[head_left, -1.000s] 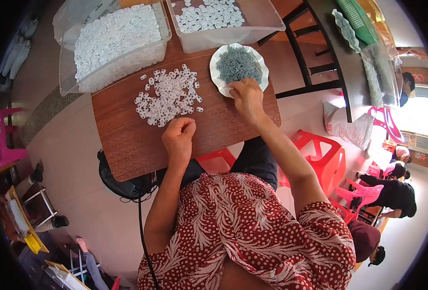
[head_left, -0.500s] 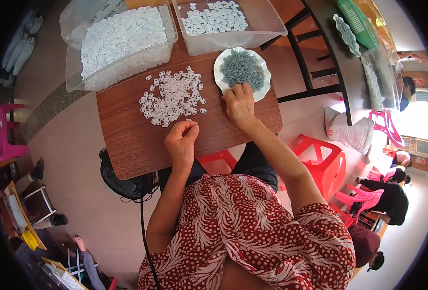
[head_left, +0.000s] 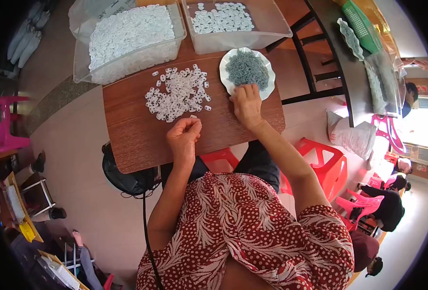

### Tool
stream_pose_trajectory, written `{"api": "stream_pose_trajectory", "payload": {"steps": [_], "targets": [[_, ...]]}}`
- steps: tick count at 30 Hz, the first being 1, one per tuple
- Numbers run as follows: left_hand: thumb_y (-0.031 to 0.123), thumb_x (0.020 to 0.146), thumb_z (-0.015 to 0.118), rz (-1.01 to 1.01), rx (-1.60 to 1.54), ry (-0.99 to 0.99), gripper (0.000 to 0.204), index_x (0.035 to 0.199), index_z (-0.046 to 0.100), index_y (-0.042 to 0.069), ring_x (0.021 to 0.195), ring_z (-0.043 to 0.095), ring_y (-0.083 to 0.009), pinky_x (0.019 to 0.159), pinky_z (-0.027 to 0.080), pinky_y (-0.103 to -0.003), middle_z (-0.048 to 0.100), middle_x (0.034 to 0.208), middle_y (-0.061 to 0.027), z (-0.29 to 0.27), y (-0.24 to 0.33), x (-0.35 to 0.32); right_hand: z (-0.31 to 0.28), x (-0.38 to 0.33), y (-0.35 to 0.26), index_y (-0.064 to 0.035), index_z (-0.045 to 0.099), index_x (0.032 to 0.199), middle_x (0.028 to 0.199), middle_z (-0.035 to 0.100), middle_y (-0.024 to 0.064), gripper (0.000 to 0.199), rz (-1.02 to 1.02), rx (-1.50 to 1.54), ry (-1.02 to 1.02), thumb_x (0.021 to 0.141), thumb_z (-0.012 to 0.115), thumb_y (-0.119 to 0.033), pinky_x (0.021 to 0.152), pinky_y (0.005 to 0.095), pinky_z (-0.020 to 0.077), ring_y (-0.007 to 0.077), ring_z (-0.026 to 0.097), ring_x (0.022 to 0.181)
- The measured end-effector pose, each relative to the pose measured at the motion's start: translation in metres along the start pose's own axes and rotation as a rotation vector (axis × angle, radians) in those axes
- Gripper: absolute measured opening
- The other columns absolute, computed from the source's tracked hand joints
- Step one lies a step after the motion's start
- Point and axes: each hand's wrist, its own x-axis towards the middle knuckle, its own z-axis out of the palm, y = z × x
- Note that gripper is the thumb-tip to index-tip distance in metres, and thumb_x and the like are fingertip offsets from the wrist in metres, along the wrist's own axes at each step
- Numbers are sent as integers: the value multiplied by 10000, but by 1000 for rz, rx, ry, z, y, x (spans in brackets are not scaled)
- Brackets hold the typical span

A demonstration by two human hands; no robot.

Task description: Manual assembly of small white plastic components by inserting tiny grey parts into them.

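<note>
The brown desk (head_left: 132, 142) carries small loose white pieces (head_left: 179, 92), a scalloped white plate (head_left: 271, 79) of grey bits (head_left: 247, 67) and, along its far edge, two translucent bins (head_left: 240, 42)

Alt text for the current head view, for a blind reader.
The person's right hand is at the near rim of a scalloped white plate of slender grey pieces; the left hand is pinched beside piled white two-holed pieces on a brown table. Two translucent bins stand beyond.

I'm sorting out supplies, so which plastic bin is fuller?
The left bin, heaped with white pieces; the right bin holds only a scattering, leaving part bare.
</note>
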Motion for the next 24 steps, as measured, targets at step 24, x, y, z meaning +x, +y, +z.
{"api": "stream_pose_trajectory", "payload": {"steps": [24], "targets": [[29, 791, 654, -12, -12, -25, 42, 821, 646, 1, 547, 480, -49, 486, 368, -166, 591, 696, -4, -1, -3, -6, -1, -7, -2, -66, 596, 819, 893, 520, 76, 182, 47, -198, -26, 649, 656, -87, 734, 410, 337, 283, 455, 841]]}}
